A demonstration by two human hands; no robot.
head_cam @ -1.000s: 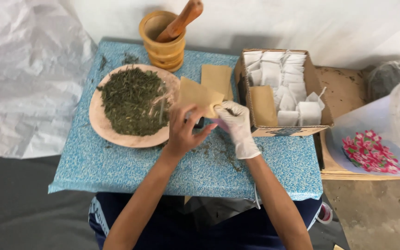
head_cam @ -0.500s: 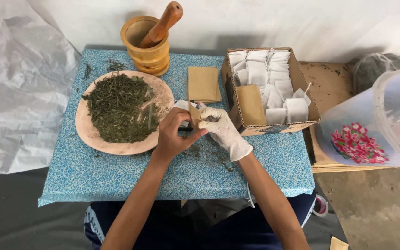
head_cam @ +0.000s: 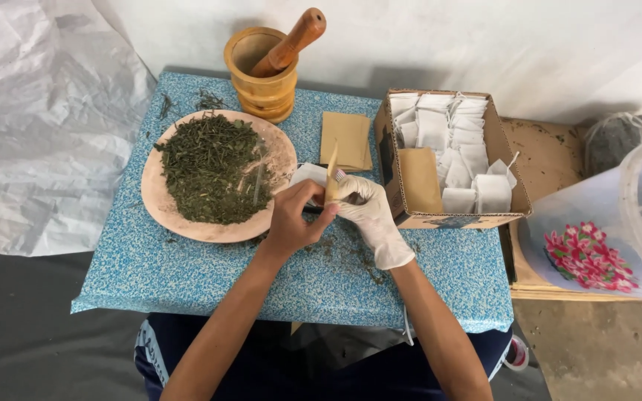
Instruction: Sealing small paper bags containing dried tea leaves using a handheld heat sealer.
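My bare left hand [head_cam: 296,215] and my white-gloved right hand [head_cam: 365,215] meet over the blue speckled table [head_cam: 187,275]. Together they pinch a small tan paper envelope [head_cam: 331,177], held upright on its edge between the fingertips. A white sachet [head_cam: 307,175] lies under the hands, partly hidden. Just left is a pinkish plate [head_cam: 159,208] heaped with dried green leaves [head_cam: 213,167]. More tan envelopes [head_cam: 345,139] lie flat beyond the hands.
A wooden mortar [head_cam: 261,82] with a pestle [head_cam: 291,41] stands at the back. A cardboard box [head_cam: 510,178] of white sachets and a tan envelope sits at the right. A translucent bucket with a flower print [head_cam: 611,230] stands further right. Crumpled white plastic [head_cam: 31,126] lies left.
My hands took the tan envelope from lying flat and brought it upright between both sets of fingertips, a little nearer the plate. The camera view shifted slightly.
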